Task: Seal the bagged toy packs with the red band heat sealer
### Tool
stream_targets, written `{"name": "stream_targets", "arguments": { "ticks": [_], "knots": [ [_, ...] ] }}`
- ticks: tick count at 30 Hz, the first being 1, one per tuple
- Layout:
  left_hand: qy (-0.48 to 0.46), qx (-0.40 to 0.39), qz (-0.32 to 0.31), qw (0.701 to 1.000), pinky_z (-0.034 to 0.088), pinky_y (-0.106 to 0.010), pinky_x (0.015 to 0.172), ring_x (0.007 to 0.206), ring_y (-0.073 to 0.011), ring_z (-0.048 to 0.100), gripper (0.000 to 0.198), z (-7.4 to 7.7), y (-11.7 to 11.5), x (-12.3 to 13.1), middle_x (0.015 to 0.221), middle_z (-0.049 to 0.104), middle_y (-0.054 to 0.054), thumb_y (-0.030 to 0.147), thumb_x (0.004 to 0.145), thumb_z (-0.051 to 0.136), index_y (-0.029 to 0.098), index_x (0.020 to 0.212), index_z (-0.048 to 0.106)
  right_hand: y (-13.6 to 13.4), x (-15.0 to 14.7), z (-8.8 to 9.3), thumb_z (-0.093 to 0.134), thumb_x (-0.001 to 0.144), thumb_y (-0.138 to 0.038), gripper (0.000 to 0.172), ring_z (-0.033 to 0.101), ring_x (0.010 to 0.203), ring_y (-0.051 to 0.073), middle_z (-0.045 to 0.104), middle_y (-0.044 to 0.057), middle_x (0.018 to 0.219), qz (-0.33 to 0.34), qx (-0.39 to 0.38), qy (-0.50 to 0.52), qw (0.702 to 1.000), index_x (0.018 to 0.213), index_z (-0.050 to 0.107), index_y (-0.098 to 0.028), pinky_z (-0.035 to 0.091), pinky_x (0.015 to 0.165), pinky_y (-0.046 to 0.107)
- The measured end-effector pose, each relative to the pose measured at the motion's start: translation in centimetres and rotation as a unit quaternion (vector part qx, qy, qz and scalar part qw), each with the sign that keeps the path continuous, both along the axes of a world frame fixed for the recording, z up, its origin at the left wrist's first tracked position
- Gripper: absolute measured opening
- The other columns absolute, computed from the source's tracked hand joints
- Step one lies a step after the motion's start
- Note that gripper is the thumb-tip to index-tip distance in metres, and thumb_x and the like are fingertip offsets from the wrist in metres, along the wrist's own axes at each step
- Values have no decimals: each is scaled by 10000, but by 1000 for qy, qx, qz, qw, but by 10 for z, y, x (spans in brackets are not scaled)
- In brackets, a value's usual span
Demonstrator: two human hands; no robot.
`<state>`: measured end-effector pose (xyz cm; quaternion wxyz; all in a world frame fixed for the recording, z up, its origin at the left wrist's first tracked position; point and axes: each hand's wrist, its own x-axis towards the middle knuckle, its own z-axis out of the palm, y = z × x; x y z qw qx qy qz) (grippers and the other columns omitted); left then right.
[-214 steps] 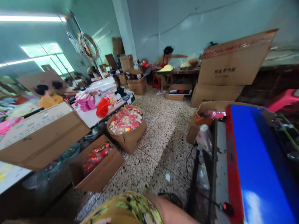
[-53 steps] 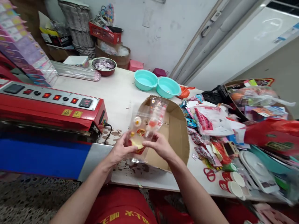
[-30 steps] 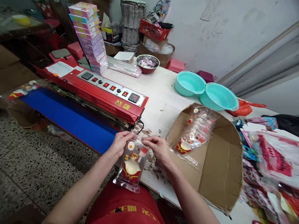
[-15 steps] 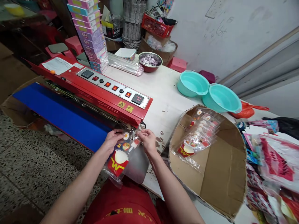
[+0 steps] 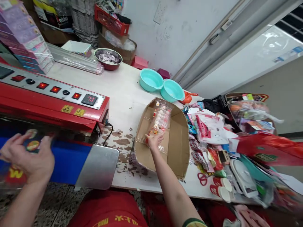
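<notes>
At the front of the red sealing machine point(image 5: 78, 110), my left hand point(image 5: 30, 160) has its thumb and fingers around a clear plastic packet point(image 5: 33, 145). The packet holds a red pouch with a yellow W and small food-shaped pieces; my hand covers part of it, and motion blurs it. Below them runs the machine's blue belt point(image 5: 67, 160). My right hand point(image 5: 155, 140) reaches into a cardboard box point(image 5: 176, 148), fingers spread, over a pile of similar filled packets point(image 5: 162, 118). Its fingertips are at the lower packets; whether they touch is unclear.
A metal plate point(image 5: 100, 167) extends from the belt's end. Two turquoise basins point(image 5: 151, 80) and a bowl of small sachets point(image 5: 108, 58) stand behind. Right of the box lie bagged goods point(image 5: 205, 126), red scissors point(image 5: 202, 178) and paper cups point(image 5: 220, 192).
The view has swung right. My left hand has moved left along the machine with the packet. My right hand has left that packet and reached into the box, its fingers opening.
</notes>
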<state>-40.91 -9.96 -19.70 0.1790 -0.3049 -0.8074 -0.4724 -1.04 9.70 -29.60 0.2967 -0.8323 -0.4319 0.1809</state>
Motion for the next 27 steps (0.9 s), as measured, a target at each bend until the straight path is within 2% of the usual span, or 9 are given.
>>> {"name": "stream_targets", "arguments": {
  "ticks": [2, 4, 8, 10, 13, 16, 20, 24, 27],
  "knots": [
    [74, 15, -44, 996, 290, -517, 1077, 1239, -332, 465, 521, 0, -1, 37, 1312, 532, -128, 345, 648, 768, 150, 1105, 613, 3, -1, -11, 786, 514, -249, 1203, 379, 1258, 436, 319, 308, 1377, 6, -19, 5, 1000, 1470, 84, -51, 305, 1043, 510],
    [89, 13, -78, 993, 315, -516, 1064, 1208, -326, 501, 411, -2, 0, 76, 1279, 562, -135, 380, 711, 733, 151, 1038, 634, 0, -1, -3, 759, 527, -227, 1188, 386, 1246, 441, 328, 304, 1358, 1, -27, 7, 1000, 1481, 72, -59, 317, 1029, 519],
    [-49, 3, -194, 980, 373, -464, 1034, 1173, -280, 523, 311, -5, 10, 149, 1215, 591, -137, 348, 799, 658, 157, 1040, 616, -22, 6, 54, 756, 541, -296, 1270, 339, 1295, 428, 311, 272, 1392, 83, 51, 25, 995, 1498, -55, -97, 332, 1034, 523],
    [-194, -13, -307, 932, 411, -432, 1009, 1177, -259, 525, 411, 0, 23, 179, 1257, 569, -125, 346, 793, 663, 182, 1158, 569, -43, 1, 85, 764, 563, -337, 1299, 356, 1297, 403, 278, 244, 1437, 160, 97, 44, 981, 1499, -116, -147, 369, 1017, 514],
    [-417, -20, -459, 785, 443, -392, 995, 1255, -262, 485, 744, 13, 49, 212, 1374, 502, -121, 320, 687, 765, 229, 1342, 424, -82, -21, 113, 774, 625, -390, 1270, 395, 1289, 370, 245, 216, 1482, 285, 149, 79, 944, 1505, -123, -203, 414, 992, 495],
    [-542, 3, -494, 679, 473, -370, 959, 1177, -264, 560, 753, 25, 64, 218, 1290, 582, -122, 278, 655, 784, 209, 1318, 433, -107, -42, 123, 795, 646, -431, 1262, 427, 1274, 355, 172, 210, 1523, 349, 174, 133, 911, 1505, -113, -255, 469, 936, 491],
    [-604, -39, -474, 639, 514, -342, 856, 1005, -238, 648, 576, 31, 42, 192, 1149, 662, -101, 261, 681, 760, 190, 1197, 516, -97, -46, 135, 850, 565, -492, 1238, 455, 1258, 350, 146, 171, 1547, 361, 170, 248, 883, 1501, 59, -320, 532, 858, 474],
    [-611, -107, -479, 621, 507, -301, 816, 966, -221, 652, 501, 24, -1, 160, 1090, 684, -78, 233, 654, 783, 176, 1109, 583, -70, -50, 144, 824, 617, -469, 664, 637, 998, 265, 557, 117, 1303, 482, -8, 382, 788, 1195, 590, -239, 559, 775, 378],
    [-641, -111, -466, 600, 499, -300, 831, 972, -222, 653, 550, 19, -18, 142, 1097, 685, -83, 234, 642, 803, 176, 1143, 584, -66, -68, 138, 798, 649, -465, 326, 668, 861, 222, 712, 84, 1026, 506, -101, 427, 743, 762, 695, -177, 541, 744, 332]
  ]
}}
